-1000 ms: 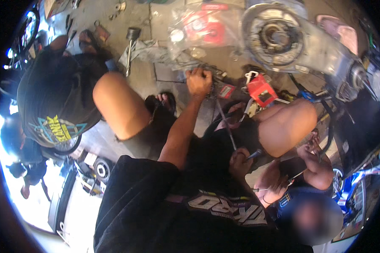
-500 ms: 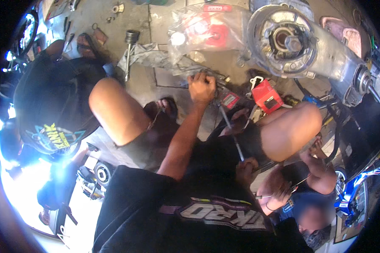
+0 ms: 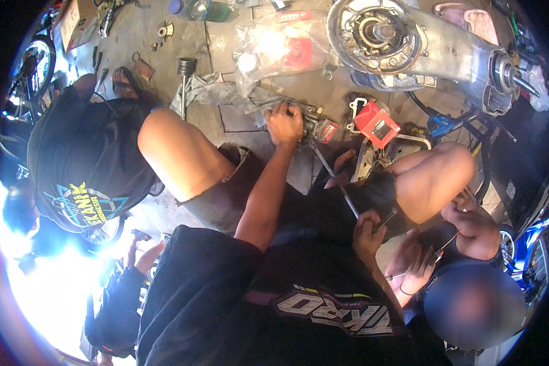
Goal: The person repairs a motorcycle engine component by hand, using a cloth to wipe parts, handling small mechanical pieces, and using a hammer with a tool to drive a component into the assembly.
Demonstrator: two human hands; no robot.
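A long metal T-handle wrench (image 3: pixel 337 181) runs slantwise between my hands. My right hand (image 3: pixel 367 235) is closed around its near end, where a short crosspiece sticks out past the fingers. The wrench's far end lies beside my left hand (image 3: pixel 285 124), which rests low over the floor with its fingers curled down. What those fingers grip is hidden beneath them. Just past the left hand are small metal parts (image 3: pixel 314 116) and a crumpled grey cloth (image 3: pixel 216 91). A small red-and-white packet (image 3: pixel 326 130) lies to its right.
A large metal engine casing (image 3: pixel 451 58) lies far right. Near it are a red box (image 3: pixel 377 125) and a clear plastic bag (image 3: pixel 274 52). A socket tool (image 3: pixel 186 79) stands left of the bag. Co-workers sit close at left (image 3: pixel 91 152) and lower right; the latter's hand (image 3: pixel 418 268) holds a thin rod.
My right hand has come up and forward, and the wrench's crosspiece now shows beside it. My left hand stays low by the cloth. The whole view has shifted slightly.
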